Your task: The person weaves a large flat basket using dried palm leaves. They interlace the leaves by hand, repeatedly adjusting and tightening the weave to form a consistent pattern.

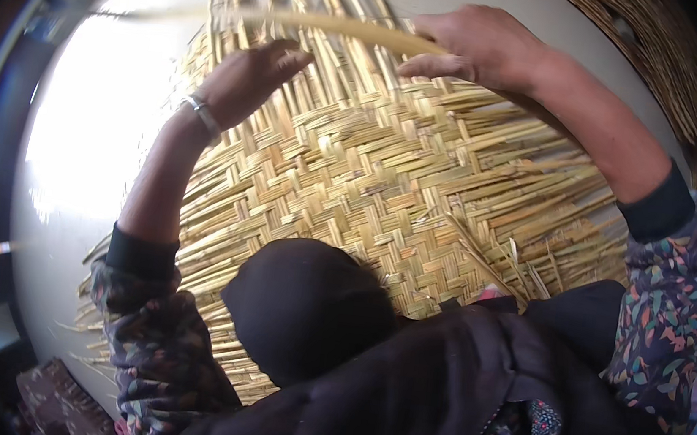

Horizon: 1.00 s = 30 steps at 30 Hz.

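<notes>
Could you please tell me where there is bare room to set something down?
The pale floor shows bare left of the woven mat, though glare hides detail higher up, and between the right hand and the brown stalk bundle. It is crowded at the mat's far edge, where a long stalk passes near the left hand.

Woven mat [369, 181]: straw yellow with greenish and tan streaks, stepped zigzag weave pattern. Long strip [335, 25]: pale yellow, plain. Sleeves [666, 310]: dark ground, leaf print in orange, green and pinkish tones — cuffs [658, 206] solid black. Lap clothing [304, 315]: plain black. Bracelet [204, 120]: silvery. Floor [45, 271]: light grey — glare white at left. Stalk bundle [667, 60]: brown, fine streaks.
</notes>
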Available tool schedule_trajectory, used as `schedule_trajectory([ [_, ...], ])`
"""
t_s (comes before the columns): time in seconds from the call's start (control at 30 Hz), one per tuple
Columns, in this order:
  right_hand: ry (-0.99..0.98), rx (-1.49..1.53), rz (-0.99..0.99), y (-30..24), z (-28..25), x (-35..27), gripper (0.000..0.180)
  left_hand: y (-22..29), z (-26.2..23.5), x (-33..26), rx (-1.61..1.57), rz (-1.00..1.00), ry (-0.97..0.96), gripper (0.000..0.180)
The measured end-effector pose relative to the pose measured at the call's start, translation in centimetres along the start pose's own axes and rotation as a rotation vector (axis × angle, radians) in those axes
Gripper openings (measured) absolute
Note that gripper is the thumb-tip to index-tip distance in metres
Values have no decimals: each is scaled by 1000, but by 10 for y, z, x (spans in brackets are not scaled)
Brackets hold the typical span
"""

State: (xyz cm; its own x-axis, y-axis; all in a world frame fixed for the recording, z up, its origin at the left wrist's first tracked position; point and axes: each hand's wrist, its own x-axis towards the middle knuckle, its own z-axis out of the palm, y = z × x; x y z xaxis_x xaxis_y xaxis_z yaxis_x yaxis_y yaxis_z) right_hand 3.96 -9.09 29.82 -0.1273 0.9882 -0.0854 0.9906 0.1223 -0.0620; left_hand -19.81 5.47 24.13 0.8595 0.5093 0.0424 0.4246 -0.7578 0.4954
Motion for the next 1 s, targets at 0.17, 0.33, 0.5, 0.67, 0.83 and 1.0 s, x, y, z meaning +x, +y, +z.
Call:
schedule_trajectory([
  [0.17,57,81,0,5,35,19,33,-39,22,-20,137,191,204,39],
  [0.33,88,-131,-180,-6,63,38,18,-40,8,-13,553,363,495,68],
  [0.5,258,-258,-450,-27,76,75,5,-100,12,-8,322,140,-83,43],
  [0.67,125,-419,-300,-41,95,114,10,-140,25,-13,375,-83,-134,20],
  [0.83,412,-367,-235,-48,110,141,35,-241,62,-29,367,-231,97,10],
  [1.0,131,-66,-116,-56,140,152,38,-263,73,-33,-655,-1025,418,25],
])
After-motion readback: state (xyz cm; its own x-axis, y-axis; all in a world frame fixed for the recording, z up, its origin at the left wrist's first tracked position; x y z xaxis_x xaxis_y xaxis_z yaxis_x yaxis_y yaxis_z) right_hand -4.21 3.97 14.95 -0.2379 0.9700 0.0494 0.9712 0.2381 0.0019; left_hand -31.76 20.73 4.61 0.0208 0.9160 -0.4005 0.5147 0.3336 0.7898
